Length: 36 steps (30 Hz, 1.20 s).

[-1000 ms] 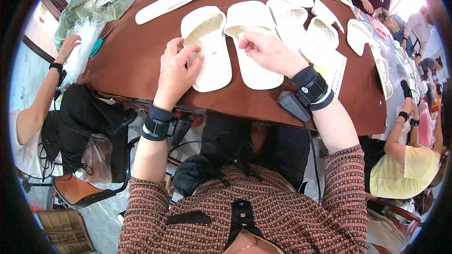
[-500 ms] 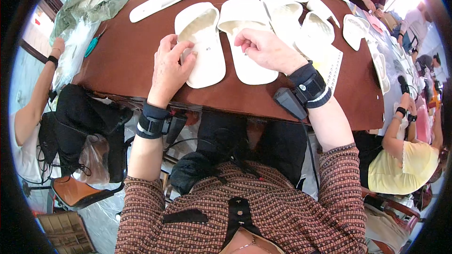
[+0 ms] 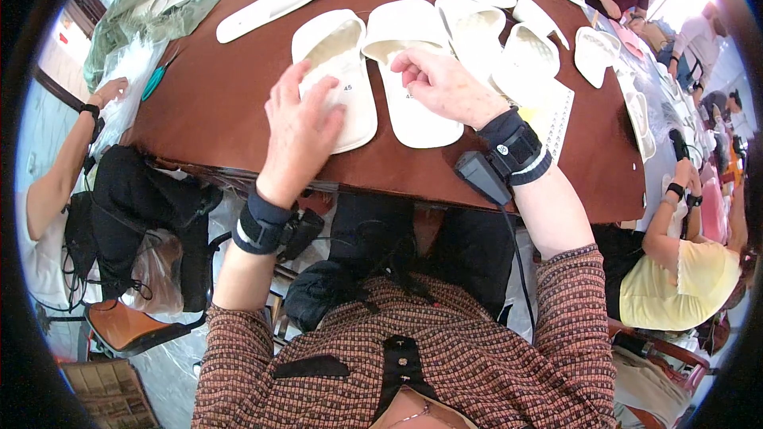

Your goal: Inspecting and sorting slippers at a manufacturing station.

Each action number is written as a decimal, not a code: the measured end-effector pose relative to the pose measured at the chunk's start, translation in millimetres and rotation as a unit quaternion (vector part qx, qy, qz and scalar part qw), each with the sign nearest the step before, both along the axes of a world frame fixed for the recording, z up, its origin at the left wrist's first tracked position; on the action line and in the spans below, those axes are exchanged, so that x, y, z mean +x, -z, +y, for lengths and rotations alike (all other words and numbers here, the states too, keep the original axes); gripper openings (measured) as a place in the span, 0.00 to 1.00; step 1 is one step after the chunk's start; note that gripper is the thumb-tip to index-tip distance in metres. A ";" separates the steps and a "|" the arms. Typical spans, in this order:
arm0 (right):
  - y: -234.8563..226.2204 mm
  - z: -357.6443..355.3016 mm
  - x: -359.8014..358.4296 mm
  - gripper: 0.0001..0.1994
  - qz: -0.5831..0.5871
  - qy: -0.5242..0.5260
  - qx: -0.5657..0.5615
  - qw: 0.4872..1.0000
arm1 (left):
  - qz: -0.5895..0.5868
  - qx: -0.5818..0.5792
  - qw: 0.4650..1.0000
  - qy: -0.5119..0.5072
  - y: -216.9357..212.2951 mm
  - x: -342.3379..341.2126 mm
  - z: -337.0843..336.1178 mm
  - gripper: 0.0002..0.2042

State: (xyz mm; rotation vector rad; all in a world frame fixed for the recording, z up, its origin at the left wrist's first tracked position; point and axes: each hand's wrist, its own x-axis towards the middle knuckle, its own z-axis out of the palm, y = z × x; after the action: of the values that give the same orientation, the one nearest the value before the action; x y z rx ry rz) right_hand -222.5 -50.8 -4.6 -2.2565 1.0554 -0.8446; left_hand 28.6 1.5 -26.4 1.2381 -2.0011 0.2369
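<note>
Two white slippers lie side by side on the brown table, toes pointing away from me. My left hand (image 3: 304,131) is over the near left edge of the left slipper (image 3: 350,107), its fingers apart and nothing seen in them. Across the insole of the right slipper (image 3: 421,123) reaches my right hand (image 3: 449,87), with its fingers curled in just below the strap. Whether those fingertips hold anything small is hidden. A small dark printed mark shows on each insole, the right one partly below my fingers.
More white slippers (image 3: 473,24) lie to the right, beside a spiral-bound pad (image 3: 560,123). Another white pair (image 3: 274,0) is at the far left, near teal-handled scissors (image 3: 155,79) and a plastic bag of slippers (image 3: 119,32). Co-workers sit on both sides; a co-worker's hand (image 3: 110,91) is at left.
My left hand has spread its fingers and shifted slightly right over the left slipper. My right hand stays curled over the right slipper. The co-worker's hand at left has turned and reached inward.
</note>
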 end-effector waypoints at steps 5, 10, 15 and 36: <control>0.7 -1.1 -1.6 0.11 -0.126 0.070 -0.015 0.989 | -0.028 0.102 0.992 0.063 -17.8 -22.9 36.6 0.20; 0.4 -1.7 -9.8 0.12 0.074 0.194 -0.268 0.941 | -0.070 0.109 0.991 0.019 -17.7 -25.5 34.1 0.23; 8.1 -8.1 -11.5 0.13 0.169 0.177 -0.238 0.940 | -0.075 0.090 0.993 0.001 -15.4 -31.6 31.4 0.24; -33.8 120.7 -27.6 0.16 0.145 0.113 -0.227 0.956 | -0.097 0.101 0.988 0.058 -22.6 -36.0 106.5 0.18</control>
State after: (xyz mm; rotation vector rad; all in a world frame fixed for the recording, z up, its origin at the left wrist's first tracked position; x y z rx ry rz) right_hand -250.1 69.9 29.2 -2.7443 1.3890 -0.9458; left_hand -7.3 108.0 -3.8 1.2562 -2.3049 0.1013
